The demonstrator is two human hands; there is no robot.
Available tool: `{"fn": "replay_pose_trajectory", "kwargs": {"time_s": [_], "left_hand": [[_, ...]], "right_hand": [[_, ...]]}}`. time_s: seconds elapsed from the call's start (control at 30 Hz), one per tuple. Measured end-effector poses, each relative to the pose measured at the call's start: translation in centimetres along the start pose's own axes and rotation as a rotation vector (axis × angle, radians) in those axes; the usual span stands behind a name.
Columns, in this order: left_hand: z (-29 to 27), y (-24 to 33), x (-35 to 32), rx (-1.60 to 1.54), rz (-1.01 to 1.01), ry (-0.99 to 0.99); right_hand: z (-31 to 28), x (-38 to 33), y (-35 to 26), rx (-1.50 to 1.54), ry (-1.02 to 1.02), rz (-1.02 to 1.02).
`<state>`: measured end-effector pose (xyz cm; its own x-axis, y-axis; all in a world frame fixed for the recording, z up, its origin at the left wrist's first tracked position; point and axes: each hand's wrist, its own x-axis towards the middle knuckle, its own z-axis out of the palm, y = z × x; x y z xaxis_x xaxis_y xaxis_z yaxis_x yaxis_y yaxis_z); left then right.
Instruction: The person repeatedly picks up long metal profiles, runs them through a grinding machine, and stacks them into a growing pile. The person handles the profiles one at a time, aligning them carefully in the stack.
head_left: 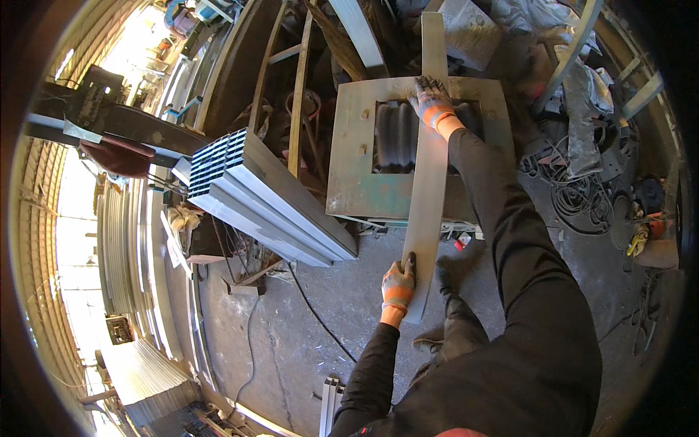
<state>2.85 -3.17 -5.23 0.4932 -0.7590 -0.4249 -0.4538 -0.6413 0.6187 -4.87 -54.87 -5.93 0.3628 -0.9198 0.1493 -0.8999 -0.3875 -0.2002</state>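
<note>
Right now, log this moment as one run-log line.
left hand: grips near end of long metal strip | right hand: presses strip onto steel frame plate | tube stack: beside plate

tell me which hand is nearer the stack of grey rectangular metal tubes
Left. The left hand grips the near end of the long flat metal strip, just right of the tube stack. The right hand presses the strip farther away.

Sunlight is pouring in along the left over a stained concrete floor, while stacked metal tubes, coiled cables and scrap are crowding it.
</note>
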Motion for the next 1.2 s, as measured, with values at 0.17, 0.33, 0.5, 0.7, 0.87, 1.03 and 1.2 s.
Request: {"fn": "replay_pose_trajectory", "kwargs": {"time_s": [0.17, 0.33, 0.5, 0.7, 0.87, 1.03, 1.2], "left_hand": [[-0.1, -3.2, -0.9, -0.042, 0.039, -0.017], [-0.6, -8.2, -9.4, -0.031, 0.058, -0.014], [-2.4, -16.4, -19.9, -0.067, 0.036, -0.007], [-3.6, -27.6, -32.9, 0.045, -0.059, -0.056], [-3.7, -34.6, -43.3, -0.046, 0.003, 0.027], [-2.5, -36.5, -49.7, 0.073, -0.042, 0.144], [-2.9, -33.8, -51.1, 0.318, 0.017, 0.386]], "right_hand": [[0.6, -3.6, -1.4, -0.118, 0.157, -0.054], [-1.1, -13.8, -4.9, -0.081, 0.195, -0.085], [-2.5, -26.0, -9.8, -0.042, 0.153, -0.099], [-4.9, -41.7, -16.0, 0.030, 0.157, -0.133], [-5.9, -52.6, -20.1, 0.092, 0.125, -0.181], [-6.9, -58.3, -21.5, 0.047, 0.050, -0.176], [-6.8, -57.0, -22.8, 0.217, 0.024, 0.147]]}}
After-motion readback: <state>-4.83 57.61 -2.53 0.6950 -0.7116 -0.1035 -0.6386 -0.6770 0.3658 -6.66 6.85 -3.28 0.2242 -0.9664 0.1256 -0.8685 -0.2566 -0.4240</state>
